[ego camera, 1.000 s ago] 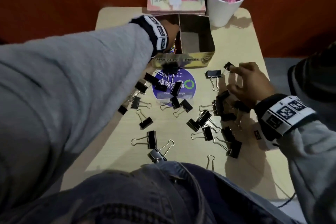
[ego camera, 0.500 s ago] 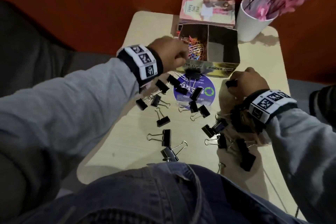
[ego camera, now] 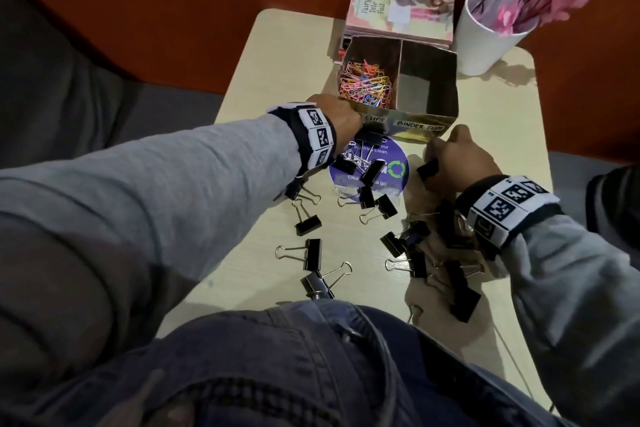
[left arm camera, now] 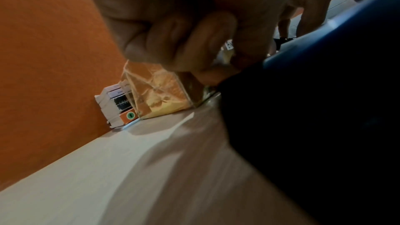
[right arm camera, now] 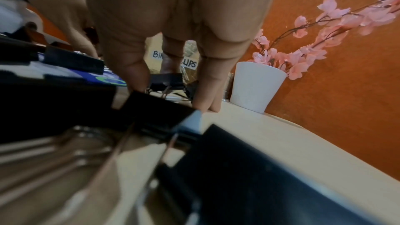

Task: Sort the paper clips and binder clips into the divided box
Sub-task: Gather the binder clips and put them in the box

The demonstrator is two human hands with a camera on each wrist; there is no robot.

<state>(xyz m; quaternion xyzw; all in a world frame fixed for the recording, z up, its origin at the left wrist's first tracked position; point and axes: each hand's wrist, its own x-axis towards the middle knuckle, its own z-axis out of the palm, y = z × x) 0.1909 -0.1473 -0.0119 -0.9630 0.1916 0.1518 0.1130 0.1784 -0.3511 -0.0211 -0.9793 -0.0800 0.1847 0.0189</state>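
Binder clips (ego camera: 308, 225) are lying scattered over the table (ego camera: 498, 135) in front of the divided box (ego camera: 427, 126), whose left compartment is holding coloured paper clips (ego camera: 365, 83). The right hand (ego camera: 457, 159) is curling down near the box's front, with one black binder clip (ego camera: 427, 170) at its fingers. The left hand (ego camera: 337, 121) is hanging curled beside the box's left corner; whether it grips anything cannot be told.

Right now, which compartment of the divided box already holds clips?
The left compartment, labelled for paper clips: it holds a heap of coloured paper clips. The right compartment, marked BINDER CLIPS, shows none.
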